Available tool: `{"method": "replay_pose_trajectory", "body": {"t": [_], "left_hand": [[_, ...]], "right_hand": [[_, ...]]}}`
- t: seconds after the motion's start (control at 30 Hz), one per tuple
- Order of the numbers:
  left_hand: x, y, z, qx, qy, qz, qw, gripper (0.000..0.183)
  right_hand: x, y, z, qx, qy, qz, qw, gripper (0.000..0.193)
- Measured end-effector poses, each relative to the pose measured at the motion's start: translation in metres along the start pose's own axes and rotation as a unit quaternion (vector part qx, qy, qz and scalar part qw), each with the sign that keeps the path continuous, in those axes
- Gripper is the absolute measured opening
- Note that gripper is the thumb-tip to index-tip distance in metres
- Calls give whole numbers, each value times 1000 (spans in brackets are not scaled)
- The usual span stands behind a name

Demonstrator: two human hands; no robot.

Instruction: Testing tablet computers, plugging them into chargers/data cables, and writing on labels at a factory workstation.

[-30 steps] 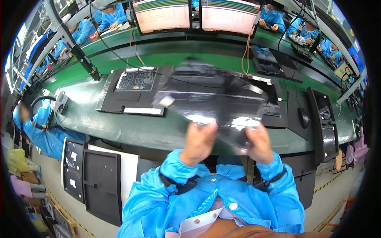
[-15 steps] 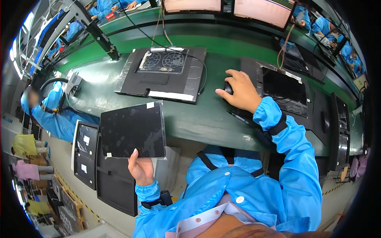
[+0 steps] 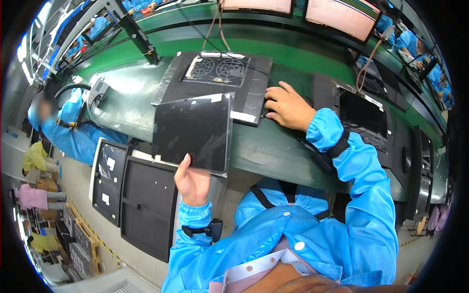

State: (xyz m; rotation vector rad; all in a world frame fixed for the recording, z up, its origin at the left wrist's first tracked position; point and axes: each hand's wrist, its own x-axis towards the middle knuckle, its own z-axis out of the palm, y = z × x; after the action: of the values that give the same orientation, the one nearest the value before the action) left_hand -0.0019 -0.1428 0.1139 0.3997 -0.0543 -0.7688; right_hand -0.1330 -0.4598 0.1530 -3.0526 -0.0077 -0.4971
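My left hand grips the lower edge of a thin black display panel, thumb on its face. The panel has clear film and small white tabs at its corners. It is held tilted and overlaps the near left part of a black foam fixture on the bench. My right hand is at that fixture's right edge, its fingers curled on a thin black cable. The palm hides most of the grip. Just below my right sleeve a dark object partly shows.
To the right lies another black fixture with a dark screen. Monitors stand behind the bench. Black trays are at the lower left. A co-worker in blue sits at the left, beside a grey device.
My right hand has left the black mouse and moved left to the cable at the fixture's edge. My left hand has raised the panel up and right, over the fixture's near corner.
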Motion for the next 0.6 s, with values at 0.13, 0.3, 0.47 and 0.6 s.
{"method": "replay_pose_trajectory", "body": {"t": [0.13, 0.3, 0.47, 0.6], "left_hand": [[15, 0, 3, -61, -10, -30, 998, 34], [19, -10, 9, -54, 5, -57, 997, 34], [14, -14, 16, -32, -10, -48, 998, 36], [11, -14, 19, -17, -1, -43, 999, 39]], "right_hand": [[-2, -33, -35, 148, 38, 55, 987, 19], [-1, -82, -48, 274, 142, 71, 949, 22], [1, -94, -42, 283, 151, 105, 941, 23], [-2, -97, -41, 273, 159, 88, 945, 21]]}}
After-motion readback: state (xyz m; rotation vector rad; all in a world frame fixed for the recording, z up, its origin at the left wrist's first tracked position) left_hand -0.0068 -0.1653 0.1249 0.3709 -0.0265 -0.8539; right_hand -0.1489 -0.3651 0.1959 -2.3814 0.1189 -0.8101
